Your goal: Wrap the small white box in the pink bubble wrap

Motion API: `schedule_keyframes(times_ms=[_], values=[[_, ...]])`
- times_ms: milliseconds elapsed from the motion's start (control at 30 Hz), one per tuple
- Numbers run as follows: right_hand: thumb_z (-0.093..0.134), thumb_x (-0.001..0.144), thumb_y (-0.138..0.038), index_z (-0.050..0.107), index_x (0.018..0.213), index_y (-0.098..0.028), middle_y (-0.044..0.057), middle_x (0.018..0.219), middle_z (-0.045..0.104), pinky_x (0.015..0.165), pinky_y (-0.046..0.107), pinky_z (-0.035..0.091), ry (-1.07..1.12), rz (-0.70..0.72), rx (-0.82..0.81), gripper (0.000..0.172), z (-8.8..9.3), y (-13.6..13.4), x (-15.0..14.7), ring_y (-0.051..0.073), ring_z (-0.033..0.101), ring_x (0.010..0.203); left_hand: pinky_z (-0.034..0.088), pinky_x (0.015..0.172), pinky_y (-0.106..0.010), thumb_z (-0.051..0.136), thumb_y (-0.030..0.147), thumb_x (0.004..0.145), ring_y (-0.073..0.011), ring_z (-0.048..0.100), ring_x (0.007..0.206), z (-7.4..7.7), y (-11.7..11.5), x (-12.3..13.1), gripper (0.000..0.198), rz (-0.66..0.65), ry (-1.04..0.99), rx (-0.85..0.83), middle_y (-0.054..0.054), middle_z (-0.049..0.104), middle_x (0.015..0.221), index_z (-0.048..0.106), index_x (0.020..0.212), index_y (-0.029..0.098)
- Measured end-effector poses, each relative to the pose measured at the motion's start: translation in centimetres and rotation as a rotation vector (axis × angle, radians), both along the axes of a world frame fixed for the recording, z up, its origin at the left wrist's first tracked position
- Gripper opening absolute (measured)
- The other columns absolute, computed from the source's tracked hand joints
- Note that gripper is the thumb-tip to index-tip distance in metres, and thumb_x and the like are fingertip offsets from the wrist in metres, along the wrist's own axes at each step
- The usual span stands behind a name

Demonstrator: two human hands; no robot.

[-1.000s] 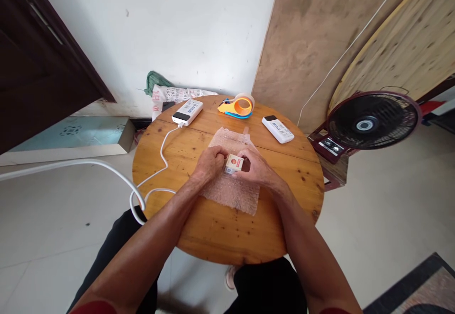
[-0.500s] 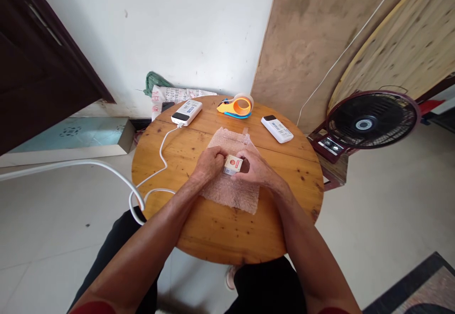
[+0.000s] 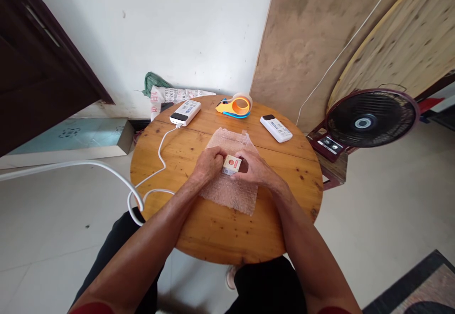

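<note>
Beyond the hands, a white wall (image 3: 195,30) rises behind the round wooden table (image 3: 227,240); a fan (image 3: 371,120) stands well off past the right hand (image 3: 256,168). That hand is clamped on a small printed box (image 3: 232,163) between the two, while the left hand (image 3: 208,166) curls against its near side, grip hidden. Bubble wrap (image 3: 231,194) spreads beneath both. Ahead sits an orange tape dispenser (image 3: 234,106), flanked by a cabled power bank (image 3: 186,112) forward-left and a second power bank (image 3: 276,128) forward-right.

The round counter (image 3: 227,238) is knotty, honey-coloured wood. Bubble wrap (image 3: 236,194) lies flat around its middle. Along the far side sit a left power bank (image 3: 186,112), a tape dispenser (image 3: 226,109) and a right power bank (image 3: 276,129); a white cable (image 3: 160,150) trails across the left.
</note>
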State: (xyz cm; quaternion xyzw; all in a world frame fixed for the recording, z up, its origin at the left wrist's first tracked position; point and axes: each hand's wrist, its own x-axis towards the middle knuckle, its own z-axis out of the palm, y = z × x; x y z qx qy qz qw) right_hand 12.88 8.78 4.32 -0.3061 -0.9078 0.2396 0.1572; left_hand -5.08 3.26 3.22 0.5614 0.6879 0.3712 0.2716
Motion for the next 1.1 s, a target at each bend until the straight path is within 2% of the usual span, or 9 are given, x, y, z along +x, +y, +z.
schedule_keyframes(times_ms=[467, 700, 867, 967, 1100], values=[[0.076, 0.065, -0.036, 0.056, 0.100, -0.022, 0.001, 0.096, 0.063, 0.072, 0.028, 0.039, -0.015, -0.006, 0.002, 0.043, 0.0, 0.0, 0.1, 0.019, 0.055, 0.086, 0.047, 0.070, -0.023, 0.040, 0.012, 0.070, -0.0152, 0.063, 0.074, -0.1, 0.0, 0.0, 0.034, -0.013, 0.024, -0.007, -0.002, 0.072, 0.078, 0.072, 0.080, 0.018], [0.076, 0.065, -0.043, 0.056, 0.109, -0.020, 0.006, 0.106, 0.064, 0.079, 0.034, 0.043, -0.019, 0.023, -0.027, 0.053, -0.1, 0.3, 0.1, 0.024, 0.057, 0.095, 0.047, 0.072, -0.022, 0.041, 0.014, 0.073, -0.0150, 0.063, 0.077, -0.2, -0.1, 0.1, 0.032, 0.012, 0.064, 0.011, -0.001, 0.073, 0.080, 0.072, 0.081, 0.019], [0.068, 0.068, -0.021, 0.048, 0.128, -0.022, 0.008, 0.126, 0.057, 0.092, 0.038, 0.043, 0.050, 0.135, -0.167, 0.063, 0.6, 0.5, 1.3, 0.025, 0.054, 0.112, 0.047, 0.071, -0.023, 0.041, 0.015, 0.076, -0.0154, 0.064, 0.078, -0.3, -0.1, 0.3, 0.032, 0.033, 0.124, 0.018, -0.002, 0.073, 0.082, 0.071, 0.086, 0.020], [0.056, 0.070, -0.012, 0.052, 0.122, -0.021, 0.006, 0.119, 0.060, 0.089, 0.037, 0.044, 0.052, 0.042, -0.164, 0.053, 0.7, 0.9, 2.3, 0.023, 0.056, 0.104, 0.047, 0.076, -0.026, 0.041, 0.016, 0.078, -0.0186, 0.065, 0.085, -0.4, -0.1, 0.2, 0.032, 0.065, 0.220, 0.017, -0.004, 0.074, 0.090, 0.071, 0.090, 0.020], [0.050, 0.069, -0.008, 0.057, 0.109, -0.019, 0.006, 0.106, 0.063, 0.083, 0.035, 0.044, 0.013, -0.083, -0.032, 0.043, 0.1, 1.4, 2.9, 0.021, 0.056, 0.091, 0.047, 0.080, -0.031, 0.042, 0.017, 0.080, -0.0231, 0.063, 0.093, -0.6, -0.1, 0.1, 0.031, 0.066, 0.299, 0.010, -0.008, 0.072, 0.096, 0.071, 0.091, 0.021]])
